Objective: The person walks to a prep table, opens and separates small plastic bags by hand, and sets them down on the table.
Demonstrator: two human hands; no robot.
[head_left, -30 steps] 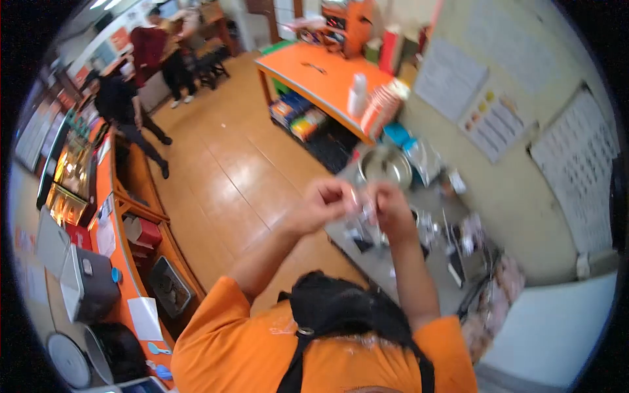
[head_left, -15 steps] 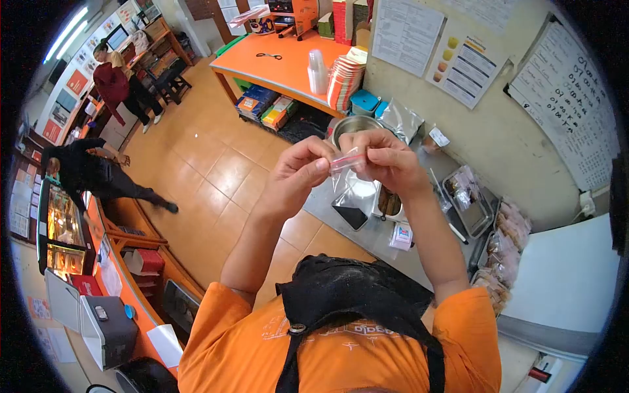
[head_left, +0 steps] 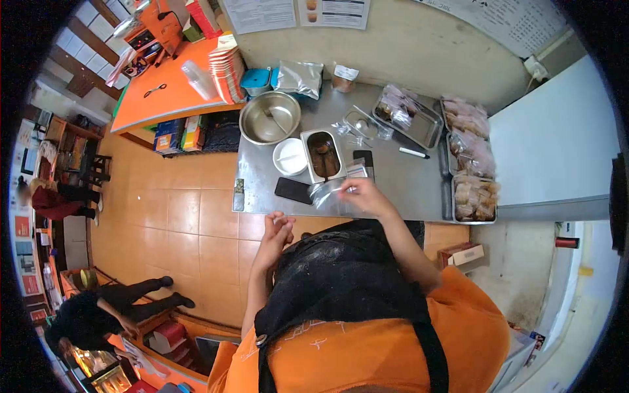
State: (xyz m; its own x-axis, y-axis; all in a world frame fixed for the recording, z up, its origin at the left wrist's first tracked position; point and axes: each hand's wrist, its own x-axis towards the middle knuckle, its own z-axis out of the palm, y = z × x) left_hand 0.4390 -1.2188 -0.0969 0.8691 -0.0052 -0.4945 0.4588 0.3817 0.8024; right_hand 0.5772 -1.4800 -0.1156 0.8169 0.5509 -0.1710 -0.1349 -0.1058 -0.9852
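My right hand pinches a small clear zip bag, blurred by motion, over the front of the steel table. Off the table's front edge, my left hand has loosely curled fingers and nothing visible in them. A black phone lies just left of the bag. Behind it stand a white tub and a rectangular steel container of dark brown contents with a utensil in it. A second dark, flat object and small printed packets lie to the right of that container.
A large steel bowl stands at the back left. Steel trays with bagged goods fill the right side, near a white marker. An orange table holds scissors and cups. Two people stand at the left.
My view has turned right and down onto the steel table. Both hands held the zip bag earlier; my left hand has let go, and my right hand has lowered it toward the table.
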